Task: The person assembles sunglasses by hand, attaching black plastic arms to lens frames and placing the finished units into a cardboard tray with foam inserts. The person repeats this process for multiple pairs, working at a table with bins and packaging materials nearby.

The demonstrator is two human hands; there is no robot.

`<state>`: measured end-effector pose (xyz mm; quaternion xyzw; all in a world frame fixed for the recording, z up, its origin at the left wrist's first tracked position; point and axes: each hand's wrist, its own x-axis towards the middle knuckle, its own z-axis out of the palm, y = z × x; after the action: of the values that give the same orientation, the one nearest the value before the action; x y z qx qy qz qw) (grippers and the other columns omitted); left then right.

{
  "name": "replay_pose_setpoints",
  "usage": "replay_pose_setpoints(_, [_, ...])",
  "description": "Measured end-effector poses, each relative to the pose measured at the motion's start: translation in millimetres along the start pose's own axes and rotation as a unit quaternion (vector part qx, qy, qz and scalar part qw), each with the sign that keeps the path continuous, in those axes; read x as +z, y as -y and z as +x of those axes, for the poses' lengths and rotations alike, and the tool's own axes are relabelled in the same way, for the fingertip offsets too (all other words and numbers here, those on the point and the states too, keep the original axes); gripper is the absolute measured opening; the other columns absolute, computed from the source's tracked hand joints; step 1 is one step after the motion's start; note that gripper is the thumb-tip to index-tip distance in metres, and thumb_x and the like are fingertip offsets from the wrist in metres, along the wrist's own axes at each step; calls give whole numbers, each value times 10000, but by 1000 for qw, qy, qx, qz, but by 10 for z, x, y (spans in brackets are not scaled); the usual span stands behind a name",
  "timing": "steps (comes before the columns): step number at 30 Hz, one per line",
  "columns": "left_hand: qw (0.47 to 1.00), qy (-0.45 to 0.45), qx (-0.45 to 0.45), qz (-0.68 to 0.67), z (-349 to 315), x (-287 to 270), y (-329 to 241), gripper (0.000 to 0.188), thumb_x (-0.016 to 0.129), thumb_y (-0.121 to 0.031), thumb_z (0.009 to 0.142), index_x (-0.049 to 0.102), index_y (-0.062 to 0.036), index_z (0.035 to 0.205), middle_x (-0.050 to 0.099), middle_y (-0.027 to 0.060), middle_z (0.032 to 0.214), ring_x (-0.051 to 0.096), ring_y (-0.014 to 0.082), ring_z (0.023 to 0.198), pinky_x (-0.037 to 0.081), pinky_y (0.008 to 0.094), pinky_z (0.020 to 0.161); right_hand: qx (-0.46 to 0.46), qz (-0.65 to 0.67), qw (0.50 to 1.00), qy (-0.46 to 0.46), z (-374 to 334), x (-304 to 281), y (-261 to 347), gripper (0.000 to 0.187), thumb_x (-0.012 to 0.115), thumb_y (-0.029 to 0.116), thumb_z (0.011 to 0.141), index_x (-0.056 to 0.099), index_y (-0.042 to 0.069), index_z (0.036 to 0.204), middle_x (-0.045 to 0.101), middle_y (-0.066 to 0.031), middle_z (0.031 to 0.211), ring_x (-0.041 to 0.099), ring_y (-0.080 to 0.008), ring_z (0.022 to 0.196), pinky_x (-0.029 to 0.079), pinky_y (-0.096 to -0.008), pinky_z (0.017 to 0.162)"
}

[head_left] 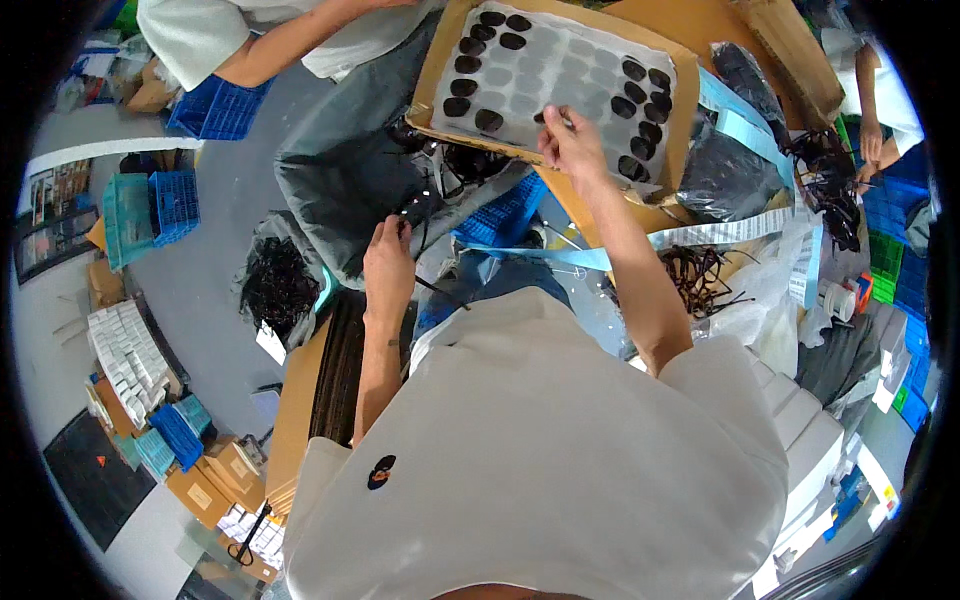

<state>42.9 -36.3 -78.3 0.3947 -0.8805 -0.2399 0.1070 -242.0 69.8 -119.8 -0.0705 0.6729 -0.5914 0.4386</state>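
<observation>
Left of the tray (686, 97), grey floor (225, 240).

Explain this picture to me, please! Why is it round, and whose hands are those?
There's no machine: they're a person's own bare hands. A wide fisheye camera on their head looks down, so edges bend and the picture looks round. The right hand pinches a small dark piece over a cardboard box. In there, dark ovals lie on a pale sheet. The left hand is at something dark, too unclear to name. At top left is somebody else's arm.
</observation>
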Motion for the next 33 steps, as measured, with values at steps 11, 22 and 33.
replay_pose_setpoints(11, [985,74,-148,46,-198,-251,89,208,614,-173,888,565,28,913,644,216,865,627,407,777,493,442,657,-81,-373,923,47,1070,245,-116,262,627,218,916,629,4,1067,684,-102,882,626,-173,711,468,-308,665])
replay_pose_setpoints(22, [981,109,-133,85,-76,-309,197,241,509,-206,956,548,32,947,630,240,869,621,424,818,492,497,687,-388,-409,802,-197,804,243,-35,255,675,206,866,643,2,1015,674,-69,832,620,-150,714,487,-281,636])
replay_pose_setpoints(33, [921,236,310,-7,-231,264,-1673,278,497,-57,861,484,60,1114,485,219,1032,489,394,928,441,480,846,-109,-121,967,-198,-2069,-72,-218,710,680,373,866,373,-80,1319,480,-237,1297,505,-310,1165,386,-346,987])
